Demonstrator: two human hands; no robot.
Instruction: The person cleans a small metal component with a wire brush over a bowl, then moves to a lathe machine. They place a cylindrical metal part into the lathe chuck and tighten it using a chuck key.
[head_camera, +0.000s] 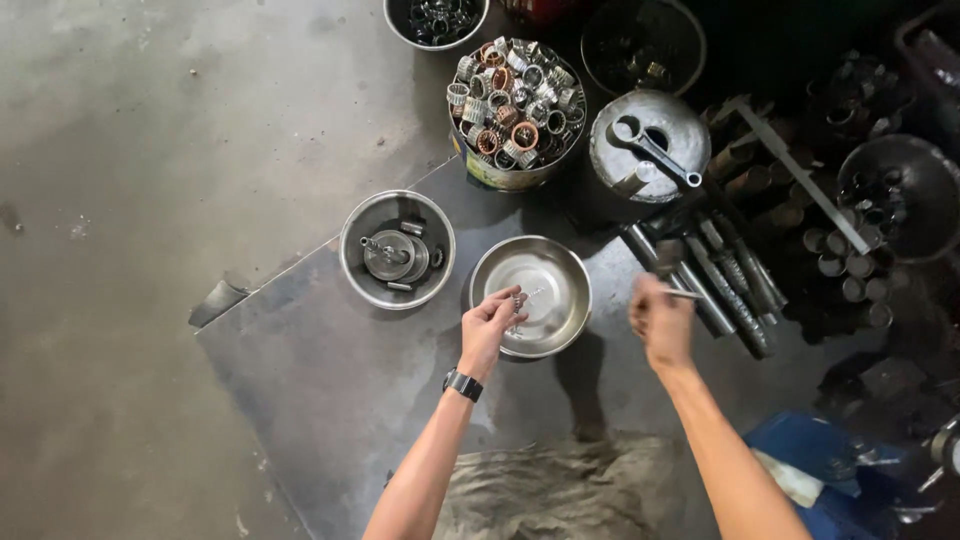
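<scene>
Over the steel bowl (540, 290), your left hand (490, 322) pinches a small bearing cage (517, 301); right hand (660, 318) grips a thin rod (684, 293). Keep both steady, low over it.

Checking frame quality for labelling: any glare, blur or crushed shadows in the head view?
Head view: glare on the empty round steel bowl; right hand slightly motion-blurred, left hand sharper; top-right pile of dark metal tubes sinks into shadow.

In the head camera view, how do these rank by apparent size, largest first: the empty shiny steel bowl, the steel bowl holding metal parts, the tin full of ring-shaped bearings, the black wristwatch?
1. Tin full of ring-shaped bearings
2. Empty shiny steel bowl and steel bowl holding metal parts: nearly alike, not ranked
3. Black wristwatch on the left hand
</scene>
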